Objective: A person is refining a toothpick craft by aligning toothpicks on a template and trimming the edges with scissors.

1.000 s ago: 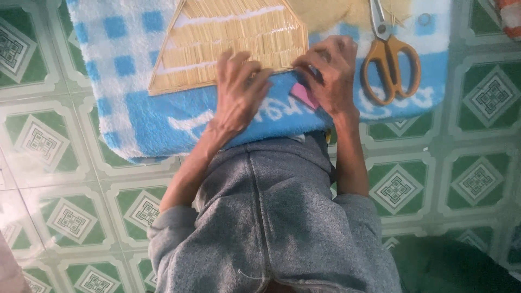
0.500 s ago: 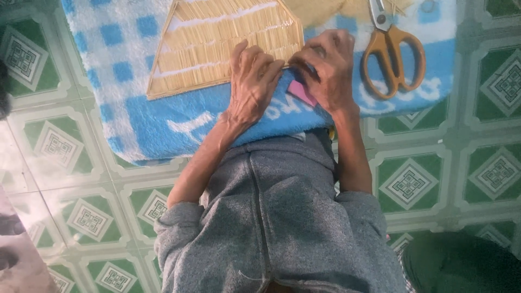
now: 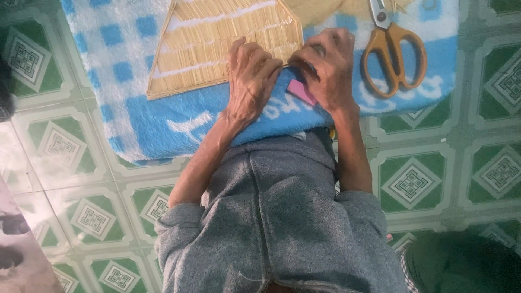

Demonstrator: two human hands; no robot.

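Both your hands work the near edge of a straw panel on a blue checked towel.

Your left hand (image 3: 251,81) lies flat, fingers spread on the straw panel (image 3: 217,43), whose top is cut off. Just right of the panel's corner, your right hand (image 3: 328,68) curls narrowly; what it pinches is hidden. A pink piece (image 3: 302,91) peeks out beneath it. Farther right lie orange-handled scissors (image 3: 393,51), blades cropped, on the towel (image 3: 108,49).

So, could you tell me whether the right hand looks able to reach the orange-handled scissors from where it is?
Probably yes: the right hand rests at the woven straw panel's corner, and the orange-handled scissors lie just beside it on the blue blanket, nothing between.
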